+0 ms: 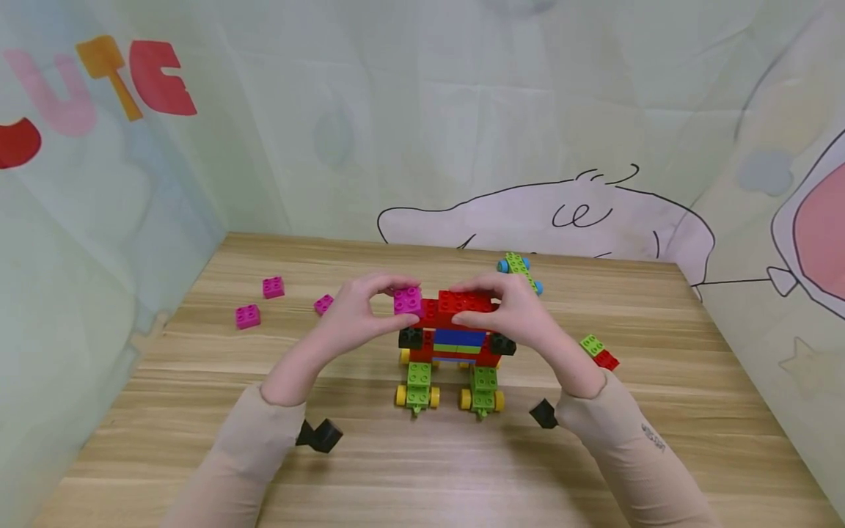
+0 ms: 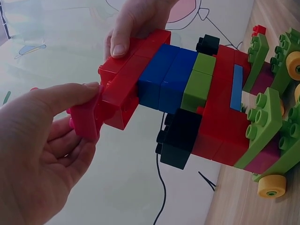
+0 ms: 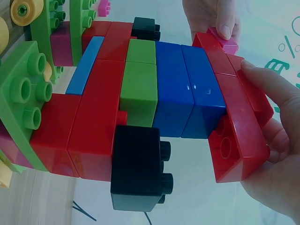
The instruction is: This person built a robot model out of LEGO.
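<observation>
A tall figure of toy building bricks stands mid-table on green wheeled bases (image 1: 419, 375) with yellow wheels (image 1: 466, 400). My left hand (image 1: 359, 312) pinches a pink brick (image 1: 408, 301) between thumb and fingers, right at the left end of the top red row. At the other end, my right hand (image 1: 518, 312) grips the upper red brick (image 1: 465, 301) with thumb in front and fingers behind. Below that row, blue bricks (image 3: 174, 89) and green bricks (image 3: 140, 84) form the middle. A black brick (image 2: 177, 138) juts from each side of the red lower section.
Loose pink bricks (image 1: 248, 317) lie to the left, one close behind my left wrist. A green piece with blue wheels (image 1: 518, 270) sits at the back. Green and red bricks (image 1: 599, 352) lie right. Black wrist-camera parts (image 1: 326, 435) show beside the sleeves. A printed cloth (image 1: 422, 132) hangs behind.
</observation>
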Motion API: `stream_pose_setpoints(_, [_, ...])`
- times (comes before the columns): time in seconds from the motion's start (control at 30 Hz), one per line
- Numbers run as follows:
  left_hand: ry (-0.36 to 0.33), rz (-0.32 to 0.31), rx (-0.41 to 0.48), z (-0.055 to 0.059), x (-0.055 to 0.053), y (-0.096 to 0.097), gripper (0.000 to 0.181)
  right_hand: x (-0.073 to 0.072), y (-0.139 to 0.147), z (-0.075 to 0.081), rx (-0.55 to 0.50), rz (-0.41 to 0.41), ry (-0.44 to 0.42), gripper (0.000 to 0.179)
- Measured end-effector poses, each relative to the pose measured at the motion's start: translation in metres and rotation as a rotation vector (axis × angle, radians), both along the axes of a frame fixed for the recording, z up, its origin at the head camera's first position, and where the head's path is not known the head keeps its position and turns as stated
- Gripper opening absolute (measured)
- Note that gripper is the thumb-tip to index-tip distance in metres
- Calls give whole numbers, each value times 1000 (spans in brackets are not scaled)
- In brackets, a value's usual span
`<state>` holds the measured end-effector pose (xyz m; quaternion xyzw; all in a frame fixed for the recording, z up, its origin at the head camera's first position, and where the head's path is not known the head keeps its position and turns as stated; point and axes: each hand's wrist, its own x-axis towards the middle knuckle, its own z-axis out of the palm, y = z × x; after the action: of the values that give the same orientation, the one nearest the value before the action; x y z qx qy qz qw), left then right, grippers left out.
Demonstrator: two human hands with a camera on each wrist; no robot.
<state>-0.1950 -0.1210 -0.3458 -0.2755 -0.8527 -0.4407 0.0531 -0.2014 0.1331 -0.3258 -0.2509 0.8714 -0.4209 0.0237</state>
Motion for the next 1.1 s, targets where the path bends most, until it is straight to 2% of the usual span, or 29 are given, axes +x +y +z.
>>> stream_pose_setpoints(0.27, [-30,22,-8,1,0,0,44,-1,0,-1,-2,2,1,36])
stream_pose_setpoints(0.47, [-29,12,-19,2,-1,-1,42,-1,1,-1,-7,3,-1,35])
stream_pose_setpoints(0.77, [-63,-1,-41,6,-3,-2,41,-1,0,0,-7,3,5,35])
stream_pose_setpoints(1.1, [-17,-31,-68,8,-5,-2,41,-1,0,-1,-5,-7,-20,36])
